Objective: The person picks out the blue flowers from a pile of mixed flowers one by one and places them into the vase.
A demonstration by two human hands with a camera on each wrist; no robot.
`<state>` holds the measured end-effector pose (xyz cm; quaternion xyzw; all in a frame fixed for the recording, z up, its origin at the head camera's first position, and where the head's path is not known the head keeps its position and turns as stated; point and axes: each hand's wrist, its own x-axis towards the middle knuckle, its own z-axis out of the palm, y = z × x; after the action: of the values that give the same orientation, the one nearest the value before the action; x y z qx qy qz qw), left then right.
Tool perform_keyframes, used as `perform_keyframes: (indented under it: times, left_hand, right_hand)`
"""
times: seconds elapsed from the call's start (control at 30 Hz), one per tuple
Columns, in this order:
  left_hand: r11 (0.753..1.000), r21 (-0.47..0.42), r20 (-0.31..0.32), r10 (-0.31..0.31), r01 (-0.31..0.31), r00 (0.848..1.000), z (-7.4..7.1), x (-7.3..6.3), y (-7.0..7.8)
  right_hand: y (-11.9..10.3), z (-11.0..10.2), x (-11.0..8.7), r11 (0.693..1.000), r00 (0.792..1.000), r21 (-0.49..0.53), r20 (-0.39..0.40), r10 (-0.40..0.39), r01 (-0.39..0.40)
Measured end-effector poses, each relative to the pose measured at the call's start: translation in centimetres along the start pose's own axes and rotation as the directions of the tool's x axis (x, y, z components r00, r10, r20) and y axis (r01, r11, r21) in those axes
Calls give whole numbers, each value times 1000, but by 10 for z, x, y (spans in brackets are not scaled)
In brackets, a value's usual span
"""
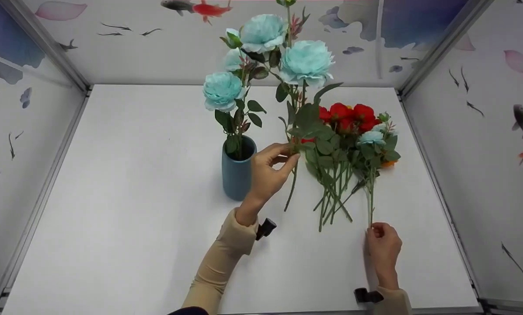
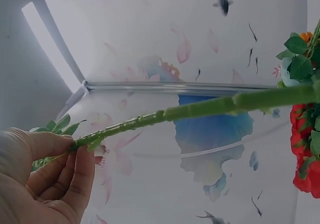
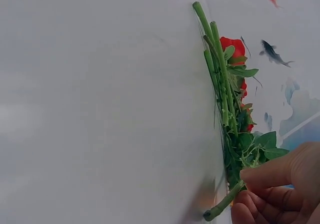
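Observation:
My left hand (image 1: 270, 170) pinches the green stem (image 2: 200, 108) of a light-blue artificial flower (image 1: 307, 63) between thumb and fingertips. The flower stands upright in the air, its bare stem end hanging below the hand, to the right of the vase. Lower right, my right hand (image 1: 385, 245) pinches the lower end of another stem (image 3: 225, 202), whose small light-blue bloom (image 1: 372, 137) lies at the right of the flower pile. A blue-grey vase (image 1: 236, 179) stands left of my left hand, holding a stem with light-blue blooms (image 1: 223, 91).
Red flowers (image 1: 342, 117) with several crossed green stems (image 1: 331, 201) lie on the white table (image 1: 134, 183), right of centre. Panels painted with fish and petals (image 1: 475, 144) wall the table on the left, back and right, joined by metal rails (image 1: 436, 188).

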<state>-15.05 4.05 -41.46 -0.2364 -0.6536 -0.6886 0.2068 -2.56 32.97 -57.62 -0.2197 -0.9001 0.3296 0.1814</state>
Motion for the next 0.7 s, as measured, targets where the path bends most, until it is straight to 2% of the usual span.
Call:
perform_keyframes:
  times: [0.13,0.4,0.7]
  left_hand:
    - [999,-10,-18,52,-52,999,-4,2,2]
    - [993,-19,-33,117,-118,993,-12,8,13]
    - [987,-30,-71,157,-160,985,-23,17,23]
  right_hand:
    - [0,-1,0,1000,1000,12,5,10,-10]
    - [2,-1,1,1000,1000,1,15,17,-17]
    - [1,-3,1,996,994,-14,65,86,-85]
